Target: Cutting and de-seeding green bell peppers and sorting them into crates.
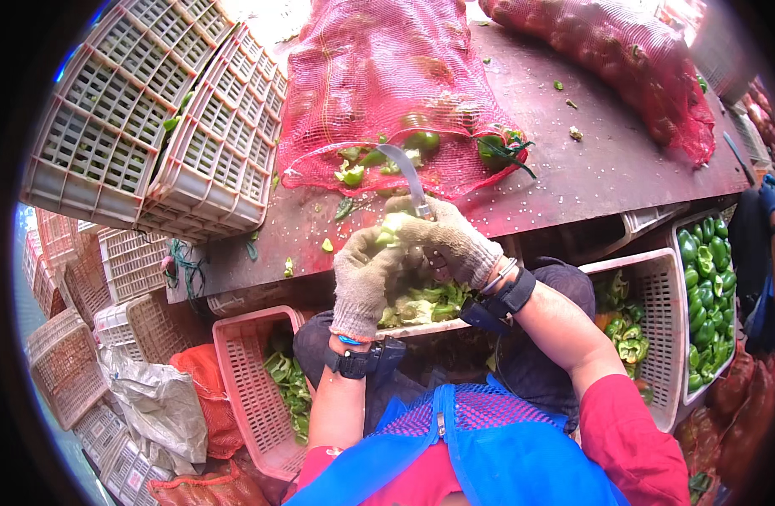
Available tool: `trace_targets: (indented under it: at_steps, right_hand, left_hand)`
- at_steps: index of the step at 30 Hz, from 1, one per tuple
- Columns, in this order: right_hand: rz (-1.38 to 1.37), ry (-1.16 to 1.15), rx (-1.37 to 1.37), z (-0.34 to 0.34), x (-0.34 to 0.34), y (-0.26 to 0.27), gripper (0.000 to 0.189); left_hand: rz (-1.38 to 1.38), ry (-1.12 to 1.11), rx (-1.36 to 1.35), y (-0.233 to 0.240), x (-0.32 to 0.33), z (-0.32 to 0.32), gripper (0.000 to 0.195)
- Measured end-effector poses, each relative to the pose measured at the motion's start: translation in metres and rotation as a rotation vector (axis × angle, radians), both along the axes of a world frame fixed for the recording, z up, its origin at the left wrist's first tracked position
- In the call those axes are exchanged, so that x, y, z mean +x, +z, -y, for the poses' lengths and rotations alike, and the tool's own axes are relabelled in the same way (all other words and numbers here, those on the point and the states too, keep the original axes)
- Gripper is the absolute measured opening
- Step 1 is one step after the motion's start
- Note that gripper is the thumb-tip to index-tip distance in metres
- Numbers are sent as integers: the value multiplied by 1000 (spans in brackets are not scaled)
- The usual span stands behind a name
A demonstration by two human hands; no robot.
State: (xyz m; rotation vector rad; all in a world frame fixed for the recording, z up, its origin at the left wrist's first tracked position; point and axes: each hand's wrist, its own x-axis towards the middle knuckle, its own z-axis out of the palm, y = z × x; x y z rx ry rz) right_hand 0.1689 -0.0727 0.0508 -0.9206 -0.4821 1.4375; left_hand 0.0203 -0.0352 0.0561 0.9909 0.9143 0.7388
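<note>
Both my hands wear soiled knit gloves and meet over the table's front edge. My right hand grips a knife with a curved blade, its tip pointing up and left. My left hand holds a piece of green bell pepper against the right-hand fingers. Beyond them lies a red mesh sack, its near end open, with green peppers and cut pieces at the mouth. Below my hands, a crate between my knees holds pale green pepper scraps.
Two plastic crates stand at the table's left. A second mesh sack lies at right on the table. A pink crate and a white crate flank my legs; farther right, another holds green peppers.
</note>
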Motion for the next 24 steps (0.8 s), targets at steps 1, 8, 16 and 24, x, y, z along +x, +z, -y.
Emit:
trace_targets:
  at_steps: [1,8,16,24]
  right_hand:
    - [5,-11,18,6,-1,12,31]
    - [911,-200,132,-2,-19,-5,25]
    - [1337,178,110,22,5,-11,44]
    - [1093,-304,-131,-1,51,-10,31]
  left_hand:
    - [-4,-8,10,-4,-2,-3,21]
    - [-84,63,201,-13,-11,-1,14]
    - [-781,246,311,24,-206,5,13]
    - [-895,-22,847,20,-103,-19,35]
